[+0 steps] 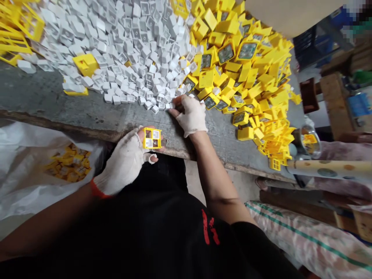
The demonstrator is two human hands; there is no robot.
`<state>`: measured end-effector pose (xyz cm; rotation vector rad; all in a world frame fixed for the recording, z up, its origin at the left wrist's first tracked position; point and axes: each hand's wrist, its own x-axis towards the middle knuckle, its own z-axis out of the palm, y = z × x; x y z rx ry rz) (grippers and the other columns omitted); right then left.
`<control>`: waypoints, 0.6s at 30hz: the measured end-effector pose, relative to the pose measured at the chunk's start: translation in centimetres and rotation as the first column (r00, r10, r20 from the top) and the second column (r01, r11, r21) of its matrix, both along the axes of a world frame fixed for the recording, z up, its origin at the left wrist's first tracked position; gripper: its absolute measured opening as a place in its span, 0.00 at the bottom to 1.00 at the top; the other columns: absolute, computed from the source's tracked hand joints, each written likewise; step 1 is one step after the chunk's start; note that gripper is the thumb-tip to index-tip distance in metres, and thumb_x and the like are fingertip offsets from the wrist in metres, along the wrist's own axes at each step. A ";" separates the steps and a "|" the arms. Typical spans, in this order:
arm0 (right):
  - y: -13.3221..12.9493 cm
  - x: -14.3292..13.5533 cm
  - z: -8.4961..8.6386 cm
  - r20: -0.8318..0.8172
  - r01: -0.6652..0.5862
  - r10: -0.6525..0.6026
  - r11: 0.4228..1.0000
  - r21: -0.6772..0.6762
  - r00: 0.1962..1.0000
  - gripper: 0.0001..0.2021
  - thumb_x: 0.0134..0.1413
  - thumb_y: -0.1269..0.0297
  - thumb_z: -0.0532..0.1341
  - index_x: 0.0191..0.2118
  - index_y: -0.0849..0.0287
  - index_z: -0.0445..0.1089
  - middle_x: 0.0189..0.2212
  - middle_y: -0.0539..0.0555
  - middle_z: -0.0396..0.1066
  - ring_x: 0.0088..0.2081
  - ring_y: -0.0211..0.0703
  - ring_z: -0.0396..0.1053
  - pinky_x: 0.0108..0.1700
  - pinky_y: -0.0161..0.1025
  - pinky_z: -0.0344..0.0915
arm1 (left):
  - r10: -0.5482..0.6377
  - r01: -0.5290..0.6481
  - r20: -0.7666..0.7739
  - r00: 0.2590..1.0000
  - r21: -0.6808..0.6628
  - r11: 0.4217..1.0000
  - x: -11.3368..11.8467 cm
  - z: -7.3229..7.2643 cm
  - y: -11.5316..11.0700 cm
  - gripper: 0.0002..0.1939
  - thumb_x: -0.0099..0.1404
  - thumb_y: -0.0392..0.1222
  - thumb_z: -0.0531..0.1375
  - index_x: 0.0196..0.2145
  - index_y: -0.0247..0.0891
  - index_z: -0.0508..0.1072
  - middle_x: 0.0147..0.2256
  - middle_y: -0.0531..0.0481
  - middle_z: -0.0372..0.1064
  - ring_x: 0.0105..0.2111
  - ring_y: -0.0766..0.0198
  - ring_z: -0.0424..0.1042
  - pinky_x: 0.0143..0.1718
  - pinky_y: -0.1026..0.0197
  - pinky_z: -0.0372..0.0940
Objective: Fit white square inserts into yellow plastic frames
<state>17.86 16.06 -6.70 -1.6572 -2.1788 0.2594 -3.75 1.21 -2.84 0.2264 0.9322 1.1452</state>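
Note:
My left hand point(124, 161), in a white fingerless glove with an orange cuff, holds a small yellow square frame point(152, 138) at the table's front edge. The frame has a two-by-two grid; white caps sit in its upper right and lower left openings. To the right, my right hand point(192, 115), gloved the same way, rests at the near edge of a heap of small white plastic caps point(145, 58). Its thumb and forefinger are apart beside the nearest caps, with nothing visible between them; the other fingers are partly hidden.
Yellow box-like pieces point(244, 73), some with clear windows, are heaped at the right. More yellow frames point(20, 31) lie far left. A white bag point(26, 170) at lower left contains yellow pieces. A clear container point(312, 141) and a striped sack point(308, 232) are at right.

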 end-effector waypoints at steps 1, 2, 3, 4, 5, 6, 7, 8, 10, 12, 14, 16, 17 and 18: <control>0.1 -0.2 0.0 0.006 -0.002 0.002 1.000 -0.004 1.000 0.12 0.63 0.63 0.73 0.51 0.51 0.81 0.47 0.57 0.86 0.51 0.60 0.80 0.60 0.63 0.74 | 0.003 -0.003 -0.008 1.000 -0.004 1.000 -0.1 -0.1 0.0 0.10 0.74 0.49 0.73 0.44 0.40 0.82 0.41 0.45 0.85 0.35 0.54 0.83 0.27 0.61 0.73; -0.4 -0.1 0.0 -0.010 -0.008 0.008 1.000 -0.007 1.000 0.10 0.63 0.64 0.72 0.49 0.51 0.80 0.46 0.57 0.86 0.50 0.59 0.80 0.60 0.62 0.74 | 0.009 -0.009 -0.014 1.000 -0.004 1.000 -0.1 -0.2 0.1 0.10 0.74 0.48 0.73 0.45 0.40 0.82 0.41 0.45 0.85 0.35 0.54 0.83 0.27 0.61 0.73; -1.2 0.1 0.2 -0.045 -0.019 0.018 1.000 -0.003 0.999 0.09 0.62 0.65 0.71 0.48 0.51 0.80 0.44 0.56 0.86 0.48 0.58 0.80 0.59 0.60 0.75 | 0.012 -0.012 -0.017 1.000 -0.001 1.000 -0.1 -0.3 0.1 0.09 0.75 0.47 0.73 0.45 0.40 0.82 0.41 0.45 0.85 0.35 0.54 0.84 0.27 0.61 0.73; -2.4 0.5 0.5 -0.092 -0.034 0.035 0.999 0.010 0.995 0.08 0.63 0.64 0.70 0.47 0.51 0.80 0.43 0.55 0.85 0.47 0.56 0.80 0.58 0.59 0.75 | 0.013 -0.013 -0.015 1.000 0.006 1.000 -0.1 -0.3 0.1 0.08 0.75 0.46 0.72 0.45 0.40 0.81 0.42 0.46 0.85 0.36 0.54 0.84 0.27 0.61 0.73; -3.8 1.0 0.8 -0.141 -0.052 0.057 0.998 0.034 0.988 0.07 0.64 0.62 0.69 0.47 0.51 0.79 0.42 0.54 0.85 0.46 0.55 0.80 0.57 0.58 0.76 | 0.011 -0.011 -0.008 1.000 0.018 1.000 -0.1 -0.4 0.1 0.06 0.75 0.44 0.72 0.45 0.41 0.81 0.42 0.46 0.85 0.36 0.54 0.84 0.27 0.61 0.73; -5.3 1.4 1.2 -0.181 -0.074 0.086 0.995 0.069 0.980 0.06 0.65 0.61 0.68 0.47 0.50 0.79 0.42 0.53 0.85 0.45 0.54 0.80 0.57 0.57 0.76 | 0.003 -0.003 -0.001 1.000 0.031 1.000 0.0 -0.4 0.2 0.05 0.76 0.42 0.71 0.46 0.41 0.81 0.42 0.47 0.85 0.36 0.54 0.85 0.28 0.61 0.73; -6.8 1.9 1.6 -0.202 -0.101 0.121 0.989 0.106 0.972 0.06 0.68 0.59 0.67 0.46 0.50 0.80 0.42 0.53 0.85 0.45 0.54 0.80 0.56 0.57 0.76 | -0.009 0.009 0.008 1.000 0.043 0.999 0.2 -0.4 0.2 0.05 0.76 0.41 0.70 0.47 0.42 0.81 0.41 0.47 0.85 0.36 0.54 0.85 0.29 0.61 0.74; -8.1 2.2 1.9 -0.197 -0.136 0.161 0.981 0.135 0.967 0.06 0.70 0.58 0.65 0.46 0.49 0.80 0.42 0.53 0.85 0.45 0.54 0.80 0.56 0.57 0.76 | -0.025 0.024 0.016 1.000 0.056 0.998 0.5 -0.4 0.3 0.04 0.77 0.40 0.70 0.48 0.42 0.82 0.42 0.47 0.85 0.36 0.54 0.85 0.29 0.61 0.74; -10.0 2.6 2.5 -0.130 -0.225 0.244 0.964 0.145 0.961 0.08 0.74 0.58 0.63 0.44 0.49 0.81 0.42 0.54 0.85 0.46 0.56 0.80 0.57 0.58 0.75 | -0.057 0.056 0.021 0.998 0.072 0.996 1.2 -0.2 0.5 0.05 0.77 0.39 0.69 0.49 0.41 0.82 0.43 0.46 0.86 0.36 0.54 0.85 0.30 0.61 0.75; -10.8 2.7 2.6 -0.055 -0.291 0.298 0.950 0.108 0.953 0.09 0.75 0.58 0.63 0.44 0.48 0.81 0.43 0.54 0.85 0.47 0.57 0.81 0.59 0.60 0.73 | -0.082 0.081 0.012 0.997 0.077 0.994 2.0 -0.2 0.6 0.06 0.75 0.39 0.70 0.49 0.40 0.83 0.46 0.45 0.86 0.36 0.54 0.85 0.30 0.60 0.76; -10.6 2.9 2.3 -0.041 -0.300 0.304 0.951 0.077 0.952 0.09 0.75 0.57 0.64 0.44 0.47 0.82 0.42 0.54 0.85 0.47 0.58 0.81 0.59 0.60 0.74 | -0.100 0.101 -0.012 0.995 0.073 0.992 2.6 -0.1 0.6 0.08 0.74 0.39 0.71 0.49 0.40 0.83 0.46 0.44 0.85 0.37 0.54 0.85 0.31 0.60 0.76; -9.9 3.5 1.5 -0.092 -0.238 0.245 0.968 0.081 0.965 0.09 0.73 0.57 0.64 0.44 0.48 0.83 0.41 0.54 0.86 0.47 0.57 0.81 0.59 0.59 0.75 | -0.092 0.095 -0.049 0.995 0.064 0.993 3.0 0.1 0.5 0.08 0.74 0.40 0.71 0.50 0.40 0.82 0.46 0.44 0.85 0.38 0.53 0.85 0.32 0.60 0.75; -9.6 4.0 1.1 -0.129 -0.182 0.192 0.979 0.087 0.973 0.10 0.73 0.57 0.63 0.45 0.48 0.84 0.42 0.54 0.86 0.46 0.56 0.81 0.59 0.58 0.76 | -0.079 0.083 -0.070 0.994 0.058 0.995 3.0 0.1 0.5 0.08 0.75 0.41 0.70 0.50 0.40 0.82 0.46 0.44 0.85 0.39 0.53 0.86 0.32 0.60 0.75; -9.3 4.6 0.7 -0.167 -0.117 0.131 0.989 0.092 0.977 0.10 0.72 0.57 0.63 0.45 0.48 0.84 0.42 0.54 0.86 0.46 0.56 0.82 0.58 0.58 0.77 | -0.066 0.071 -0.090 0.994 0.053 0.996 2.8 0.2 0.3 0.07 0.76 0.41 0.70 0.49 0.40 0.81 0.47 0.44 0.85 0.40 0.52 0.86 0.33 0.60 0.75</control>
